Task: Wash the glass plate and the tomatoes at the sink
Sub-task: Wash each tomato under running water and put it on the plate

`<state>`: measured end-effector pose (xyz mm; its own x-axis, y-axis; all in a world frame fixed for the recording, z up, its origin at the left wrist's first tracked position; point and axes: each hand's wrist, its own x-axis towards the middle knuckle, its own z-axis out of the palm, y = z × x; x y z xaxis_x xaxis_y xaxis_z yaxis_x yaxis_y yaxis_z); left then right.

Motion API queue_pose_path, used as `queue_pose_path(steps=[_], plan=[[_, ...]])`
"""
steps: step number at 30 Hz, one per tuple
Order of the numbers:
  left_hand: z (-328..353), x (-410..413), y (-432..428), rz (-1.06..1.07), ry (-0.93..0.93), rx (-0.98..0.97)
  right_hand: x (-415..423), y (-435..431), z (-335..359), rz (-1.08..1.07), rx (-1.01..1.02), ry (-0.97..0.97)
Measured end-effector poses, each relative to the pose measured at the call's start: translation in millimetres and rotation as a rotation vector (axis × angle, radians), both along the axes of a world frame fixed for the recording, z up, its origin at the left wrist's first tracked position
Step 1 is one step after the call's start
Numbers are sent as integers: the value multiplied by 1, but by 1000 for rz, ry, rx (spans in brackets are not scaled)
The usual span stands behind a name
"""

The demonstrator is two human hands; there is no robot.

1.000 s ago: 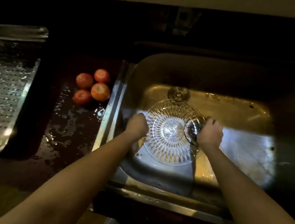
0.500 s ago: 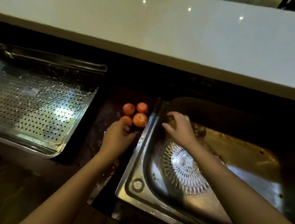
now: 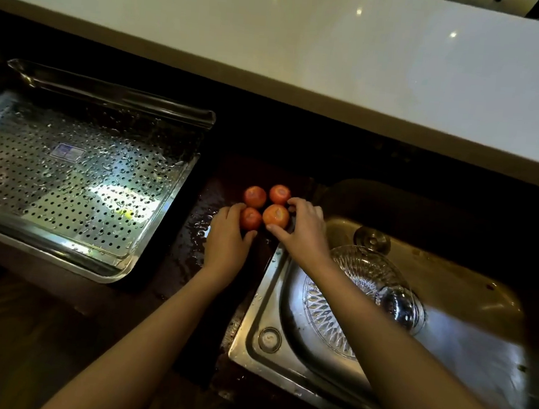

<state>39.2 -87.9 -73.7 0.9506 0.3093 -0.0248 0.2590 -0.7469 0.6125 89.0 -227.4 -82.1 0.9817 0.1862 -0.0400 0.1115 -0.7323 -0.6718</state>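
Stainless steel sink [image 3: 464, 348] sits right of the hands, patterned clear glass plate [image 3: 363, 271] inside it beneath the right forearm. On wet dark tabletop [image 3: 199, 227]: left hand [image 3: 225, 246] curled round near-left round red tomato [image 3: 251, 219]; right hand [image 3: 306, 233] pinching near-right round orange-red tomato [image 3: 276, 215] between thumb and fingers.

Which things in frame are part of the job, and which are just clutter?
In the job: four tomatoes, one gripped by each of left hand and right hand; glass plate lying in the sink.
Lying about: perforated metal tray, white counter.
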Motion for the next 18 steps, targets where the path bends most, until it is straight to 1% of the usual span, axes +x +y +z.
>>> queue_pose_path(steps=[4, 8, 11, 13, 15, 16, 17, 18], plan=[[-2, -2, 1, -1, -16, -5, -5, 1, -2, 8, 60, -5], [4, -2, 0, -43, -28, 28, -6, -3, 2, 31, 73, -36], [18, -3, -3, -112, -128, 41, -6, -15, 15, 9, 182, -21], [33, -1, -10, -148, -209, -30, -6, -27, 29, -5, 290, 0], [48, 5, -22, -165, -215, -138, -6, -44, 47, 3, 346, 7], [56, 9, -31, -171, -185, -220, -7, -53, 57, 12, 353, -1], [63, 13, -41, -175, -128, -341, -9, -63, 67, 22, 354, -14], [72, 17, -54, -184, -56, -511, -11, -74, 77, 27, 353, -31]])
